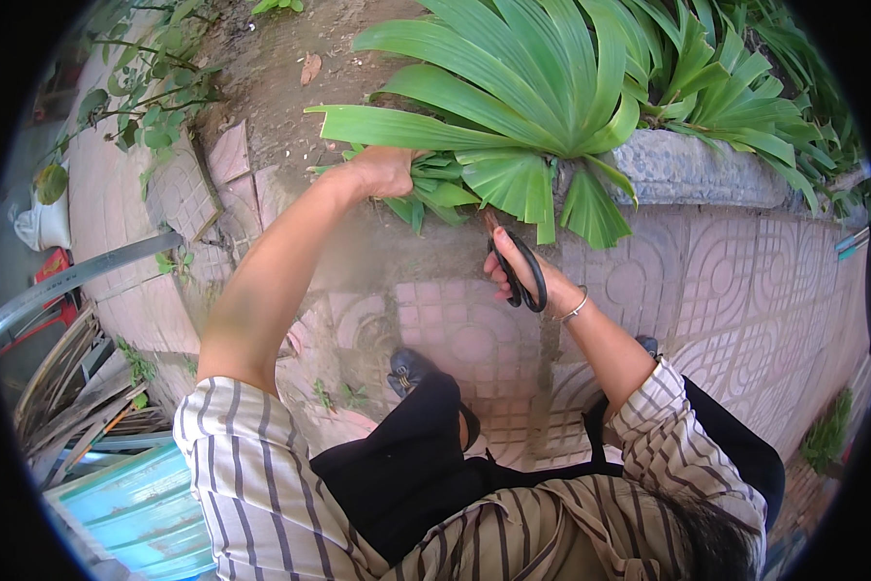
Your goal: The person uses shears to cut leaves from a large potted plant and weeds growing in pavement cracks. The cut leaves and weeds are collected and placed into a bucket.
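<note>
My right hand (520, 270) grips scissors (534, 279) by their black loop handles. A short stretch of their brownish blades points up under the leaves, and the tips are hidden. Broad sword-shaped leaves fan out from a green plant (544, 94), several with straight-cut ends. My left hand (386, 173) reaches in beneath a long leaf on the plant's left side. Its fingers are out of sight behind foliage, so whether they hold anything is unclear. Shorter green leaves (442, 185) lie beside that hand, low over the soil.
A pebbled concrete kerb (697, 171) borders the plants on the right. Pink patterned paving (471, 334) lies underfoot, with loose tiles (181, 181) at left. A metal strip (87, 272) juts in there, near a thorny-looking shrub (152, 94), scrap wood (79, 407) and a turquoise corrugated panel (141, 501).
</note>
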Demonstrator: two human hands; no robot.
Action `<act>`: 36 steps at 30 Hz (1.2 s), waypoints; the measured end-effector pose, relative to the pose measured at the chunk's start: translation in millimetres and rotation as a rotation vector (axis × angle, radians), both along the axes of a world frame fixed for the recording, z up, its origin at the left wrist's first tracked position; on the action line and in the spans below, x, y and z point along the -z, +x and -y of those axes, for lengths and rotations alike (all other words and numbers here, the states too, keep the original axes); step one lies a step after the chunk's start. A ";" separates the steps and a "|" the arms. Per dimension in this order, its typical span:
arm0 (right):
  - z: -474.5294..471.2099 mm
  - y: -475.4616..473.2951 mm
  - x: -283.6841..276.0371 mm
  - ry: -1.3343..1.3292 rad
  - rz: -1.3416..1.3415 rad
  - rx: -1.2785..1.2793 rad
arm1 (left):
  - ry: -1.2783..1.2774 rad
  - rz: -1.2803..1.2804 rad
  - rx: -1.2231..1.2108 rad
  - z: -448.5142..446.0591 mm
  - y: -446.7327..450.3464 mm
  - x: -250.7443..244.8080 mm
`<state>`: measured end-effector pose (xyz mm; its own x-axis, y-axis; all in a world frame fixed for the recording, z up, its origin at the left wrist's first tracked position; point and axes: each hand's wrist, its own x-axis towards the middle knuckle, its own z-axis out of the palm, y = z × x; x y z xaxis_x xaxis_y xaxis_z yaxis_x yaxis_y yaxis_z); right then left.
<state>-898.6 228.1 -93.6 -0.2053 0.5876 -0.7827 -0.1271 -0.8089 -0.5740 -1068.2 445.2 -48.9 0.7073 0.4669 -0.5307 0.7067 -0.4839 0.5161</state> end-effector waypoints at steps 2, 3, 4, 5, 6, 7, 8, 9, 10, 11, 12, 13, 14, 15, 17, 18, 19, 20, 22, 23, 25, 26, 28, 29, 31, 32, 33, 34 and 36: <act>-0.6 2.3 1.1 0.022 0.019 -0.022 | -0.029 -0.026 -0.018 0.5 -0.1 6.2; -0.5 3.1 1.9 0.038 0.018 -0.039 | -0.040 0.070 -0.013 1.7 -1.9 9.1; -0.3 4.2 2.6 0.058 0.018 -0.059 | -0.034 0.184 -0.014 2.8 -4.4 11.1; 0.5 4.9 2.7 0.053 0.033 -0.066 | -0.059 0.248 -0.009 3.5 -7.2 12.2; 1.1 6.1 2.7 0.049 0.048 -0.074 | -0.083 0.194 -0.004 4.7 -10.0 12.7; 1.5 7.4 2.2 0.025 0.074 -0.095 | -0.139 0.092 0.006 6.0 -13.0 11.8; 1.4 9.3 1.8 0.069 0.072 -0.115 | -0.172 0.013 0.015 8.6 -15.1 10.6; 0.6 12.7 1.0 0.094 0.080 -0.146 | -0.236 0.049 -0.023 13.1 -17.1 8.3; -1.0 15.7 0.4 0.135 0.105 -0.179 | -0.278 0.107 -0.059 17.9 -18.3 5.5; -3.3 17.2 0.1 0.142 0.091 -0.175 | -0.336 0.141 -0.095 23.6 -18.7 2.2; -6.4 18.7 0.0 0.165 0.092 -0.177 | -0.382 0.162 -0.161 28.2 -18.0 -1.3; -9.9 20.4 -0.1 0.191 0.112 -0.178 | -0.372 0.207 -0.190 31.3 -17.4 -5.5; -13.1 21.9 -0.5 0.176 0.107 -0.198 | -0.384 0.214 -0.225 33.6 -16.7 -9.8; -15.0 23.5 -1.0 0.164 0.101 -0.213 | -0.398 0.221 -0.260 35.2 -15.7 -13.4; -17.5 27.0 -3.9 0.138 0.134 -0.244 | -0.411 0.194 -0.272 36.3 -14.6 -20.2; -18.4 29.5 -6.1 0.185 0.178 -0.263 | -0.403 0.192 -0.275 36.9 -13.8 -22.6; -20.1 34.0 -8.3 0.201 0.206 -0.296 | -0.408 0.177 -0.287 37.6 -12.6 -24.1; -21.4 40.3 -11.0 0.207 0.228 -0.339 | -0.403 0.173 -0.292 38.4 -11.6 -25.1; -19.6 48.6 -16.6 0.222 0.241 -0.366 | -0.383 0.180 -0.282 41.2 -9.4 -26.1; -19.4 50.3 -19.1 0.203 0.195 -0.363 | -0.365 0.194 -0.266 42.9 -8.7 -27.0; -19.7 52.2 -21.6 0.190 0.091 -0.354 | -0.345 0.208 -0.260 45.4 -7.3 -29.0; -19.6 48.6 -21.4 0.145 0.056 -0.289 | -0.347 0.206 -0.271 46.9 -6.9 -30.7; -24.3 43.4 -19.4 0.142 -0.005 -0.282 | -0.338 0.211 -0.292 48.6 -6.2 -35.3; -26.7 41.4 -18.1 0.129 -0.040 -0.289 | -0.328 0.217 -0.304 49.2 -5.9 -37.8; -31.3 41.1 -16.1 0.106 -0.114 -0.254 | -0.303 0.208 -0.330 50.2 -4.0 -42.6; -31.6 42.1 -15.9 0.102 -0.122 -0.244 | -0.290 0.193 -0.344 50.8 -3.1 -45.0; -32.1 44.7 -15.9 0.096 -0.129 -0.234 | -0.278 0.180 -0.357 51.7 -2.0 -46.8; -29.3 47.5 -17.1 0.121 -0.113 -0.222 | -0.297 0.167 -0.358 52.7 -1.0 -48.2; -27.1 53.0 -19.1 0.124 0.026 -0.297 | -0.336 0.148 -0.358 54.7 0.4 -49.8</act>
